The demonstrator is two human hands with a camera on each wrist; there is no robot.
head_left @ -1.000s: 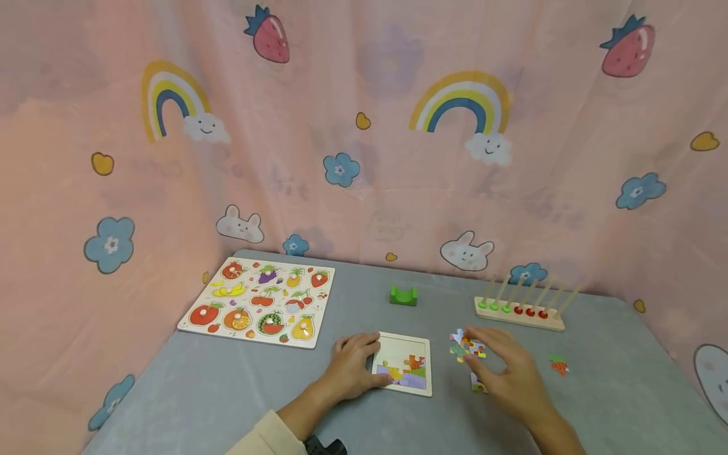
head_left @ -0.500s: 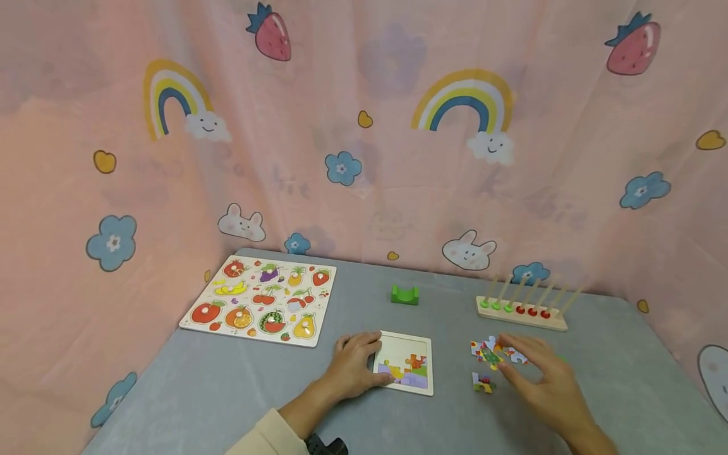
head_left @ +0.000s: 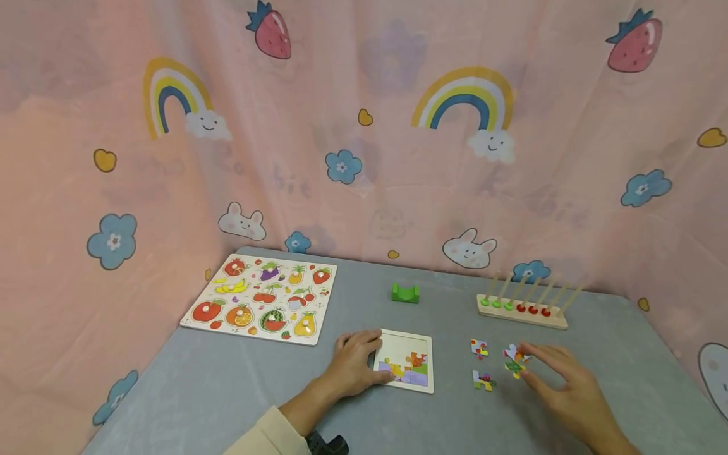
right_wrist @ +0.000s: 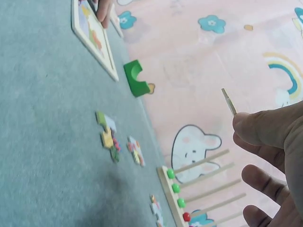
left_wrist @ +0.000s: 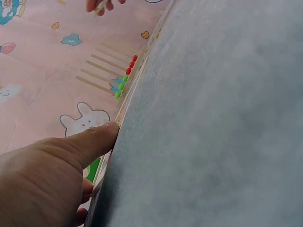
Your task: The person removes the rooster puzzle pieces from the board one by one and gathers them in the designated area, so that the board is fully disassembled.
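Observation:
My right hand [head_left: 574, 392] pinches a jigsaw piece [head_left: 514, 367] with green on it between thumb and index finger, raised over the table. The right wrist view shows this piece nearly edge-on, the other fingers loosely bent. My left hand [head_left: 355, 366] grips the left side of a small wooden puzzle tray [head_left: 406, 335], thumb at its near left corner. Joined pieces [head_left: 406, 373] fill the tray's lower part. Between tray and right hand lie two loose pieces, one with yellow and green [head_left: 483, 380], one with red [head_left: 479, 348]. Another loose piece [right_wrist: 157, 210] shows in the right wrist view.
A fruit knob puzzle board [head_left: 256, 300] lies at the back left. Behind the tray stands a green notched block [head_left: 405, 294]. At the back right is a wooden peg rack [head_left: 520, 312] with green and red beads. A printed curtain [head_left: 364, 208] hangs behind the table.
My right hand has moved right with its jigsaw piece, uncovering the two loose pieces beside the tray. A carrot-coloured piece at the right is now hidden behind that hand. The left hand stays put.

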